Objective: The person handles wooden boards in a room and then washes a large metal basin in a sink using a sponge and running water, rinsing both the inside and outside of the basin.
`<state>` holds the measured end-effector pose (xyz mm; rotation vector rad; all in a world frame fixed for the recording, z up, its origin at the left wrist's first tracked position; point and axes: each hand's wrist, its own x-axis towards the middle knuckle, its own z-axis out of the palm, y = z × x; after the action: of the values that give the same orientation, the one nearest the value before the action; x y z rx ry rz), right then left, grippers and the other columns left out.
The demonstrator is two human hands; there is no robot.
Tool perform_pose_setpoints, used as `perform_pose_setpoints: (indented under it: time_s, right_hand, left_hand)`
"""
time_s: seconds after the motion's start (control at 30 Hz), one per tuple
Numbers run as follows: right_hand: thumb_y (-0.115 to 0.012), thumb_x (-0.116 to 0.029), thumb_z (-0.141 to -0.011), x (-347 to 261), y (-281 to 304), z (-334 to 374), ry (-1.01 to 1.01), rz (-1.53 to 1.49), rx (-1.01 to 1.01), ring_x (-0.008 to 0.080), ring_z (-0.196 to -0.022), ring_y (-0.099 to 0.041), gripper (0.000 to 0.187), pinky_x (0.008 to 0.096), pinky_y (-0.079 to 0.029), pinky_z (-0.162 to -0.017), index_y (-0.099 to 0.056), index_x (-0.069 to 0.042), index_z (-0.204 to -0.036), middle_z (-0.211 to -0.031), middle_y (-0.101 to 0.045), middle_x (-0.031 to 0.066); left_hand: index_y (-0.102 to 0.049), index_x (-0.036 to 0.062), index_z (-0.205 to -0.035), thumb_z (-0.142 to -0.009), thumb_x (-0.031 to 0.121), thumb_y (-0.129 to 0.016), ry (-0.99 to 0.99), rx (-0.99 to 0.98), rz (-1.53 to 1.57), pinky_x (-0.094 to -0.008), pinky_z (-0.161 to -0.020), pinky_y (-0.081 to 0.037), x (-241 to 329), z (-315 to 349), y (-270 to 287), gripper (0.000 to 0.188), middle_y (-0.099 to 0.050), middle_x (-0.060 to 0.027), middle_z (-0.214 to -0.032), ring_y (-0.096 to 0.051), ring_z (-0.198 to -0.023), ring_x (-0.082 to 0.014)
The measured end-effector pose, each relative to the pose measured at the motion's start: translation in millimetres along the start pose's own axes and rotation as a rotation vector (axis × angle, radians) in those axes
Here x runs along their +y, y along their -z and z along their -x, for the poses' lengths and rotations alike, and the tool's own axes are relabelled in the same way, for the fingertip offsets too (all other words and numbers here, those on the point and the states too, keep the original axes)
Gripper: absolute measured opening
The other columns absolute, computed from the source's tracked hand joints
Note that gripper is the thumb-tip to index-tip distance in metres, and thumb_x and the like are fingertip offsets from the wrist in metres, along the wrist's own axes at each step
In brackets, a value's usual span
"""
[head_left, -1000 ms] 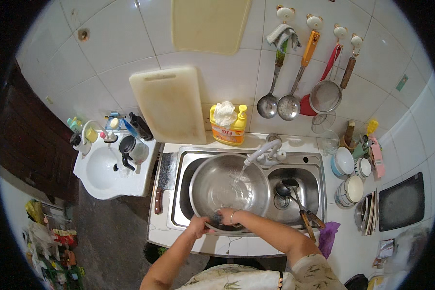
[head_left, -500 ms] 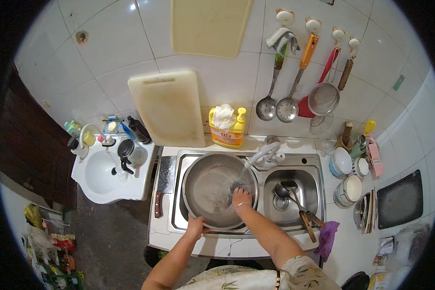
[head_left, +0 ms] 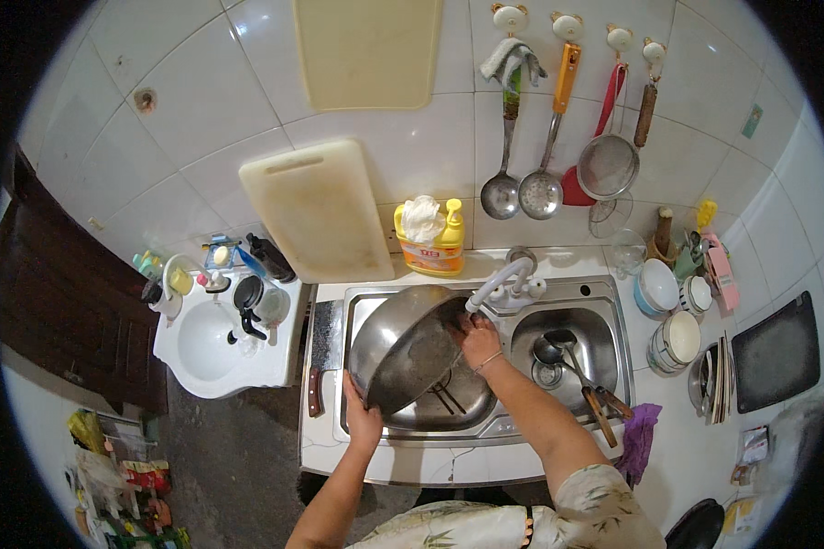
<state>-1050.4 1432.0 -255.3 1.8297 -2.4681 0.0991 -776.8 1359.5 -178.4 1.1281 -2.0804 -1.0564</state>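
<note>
White glazed tiles line the wall behind a steel double sink [head_left: 613,302] set in a pale counter. Over the sink's left basin a big steel bowl [head_left: 403,348] is tipped up on edge, its dull grey underside facing outward. The left hand [head_left: 362,423] grips the bowl's lower rim, fingers curled onto it. The right hand [head_left: 479,340] presses against the bowl's upper right rim, right under the white tap [head_left: 502,284]; whether its fingers close round the rim I cannot tell. Beneath the bowl the basin floor shows a pair of chopsticks [head_left: 444,400].

In the sink's right basin lie a steel ladle [head_left: 551,352] and wooden-handled utensils [head_left: 600,403], their handles leaning over the front edge. A purple cloth [head_left: 639,437] hangs off the counter just right of that basin. Behind the sink stands a yellow bottle [head_left: 433,245] with a red label band and a white crumpled rag on top. Left of the bottle a pale cutting board [head_left: 319,210] leans on the tiles. Above the sink, ladles and a mesh strainer [head_left: 607,166] hang from hooks. Right of the sink, ceramic bowls [head_left: 673,316] sit stacked. A cleaver [head_left: 320,352] lies along the sink's left edge, and beyond it is a small white washbasin [head_left: 212,352].
</note>
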Motion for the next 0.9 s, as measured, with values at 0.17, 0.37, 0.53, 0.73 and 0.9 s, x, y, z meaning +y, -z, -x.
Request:
perform_pose_setpoints:
  time_s: [0.17,0.37,0.53,0.73,0.9]
  right_hand:
    - [-0.048,-0.019,-0.075,-15.6,-2.0,23.3,0.006,-0.176,-0.189,0.0274,-0.102,-0.046,0.034,0.0394,-0.038,-0.084,-0.058,-0.015,-0.107,-0.115,-0.05,0.0117]
    - [-0.054,-0.015,-0.071,-16.9,13.0,46.6,-0.153,-0.22,-0.136,0.0284,-0.096,-0.048,0.034,0.0396,-0.041,-0.078,-0.059,-0.013,-0.104,-0.1,-0.051,0.0137]
    - [-0.051,-0.013,-0.074,-9.4,29.6,36.5,-0.229,-0.225,0.021,0.0284,-0.101,-0.046,0.031,0.0389,-0.039,-0.085,-0.059,-0.014,-0.104,-0.109,-0.048,0.0138]
    - [-0.051,-0.013,-0.075,-2.6,34.0,5.4,-0.097,-0.101,-0.029,0.0298,-0.104,-0.044,0.031,0.0423,-0.036,-0.088,-0.057,-0.015,-0.105,-0.114,-0.047,0.0117]
    - [-0.049,-0.007,-0.071,-34.0,4.3,47.9,-0.054,-0.547,-0.1,0.0311,-0.1,-0.048,0.039,0.042,-0.039,-0.085,-0.055,-0.015,-0.109,-0.11,-0.05,0.0124]
  left_hand:
    - [-0.008,0.0028,-0.136,-0.063,-0.019,-0.039,0.016,0.101,0.137,-0.0326,-0.102,-0.024,0.9,-11.9,1.5,0.082,-0.02,-0.0211,-0.138,-0.024,-0.127,-0.0329]
    - [-0.01,0.0008,-0.135,-0.066,-0.017,-0.042,-0.073,0.185,0.027,-0.0331,-0.104,-0.021,-8.3,-16.9,-1.4,0.078,-0.019,-0.0202,-0.138,-0.022,-0.128,-0.0315]
    - [-0.007,0.002,-0.136,-0.067,-0.018,-0.037,-0.089,0.115,0.138,-0.0302,-0.102,-0.02,3.4,-24.8,0.4,0.078,-0.017,-0.0192,-0.139,-0.02,-0.129,-0.0304]
    - [-0.008,0.0024,-0.136,-0.061,-0.018,-0.036,0.038,-0.02,0.316,-0.031,-0.102,-0.02,-11.1,-9.7,-16.9,0.083,-0.02,-0.0209,-0.137,-0.023,-0.127,-0.0299]
    - [-0.014,0.0051,-0.134,-0.064,-0.013,-0.039,0.261,-0.048,0.463,-0.0327,-0.097,-0.031,-40.5,-6.0,-33.4,0.076,-0.031,-0.0196,-0.129,-0.037,-0.116,-0.03]
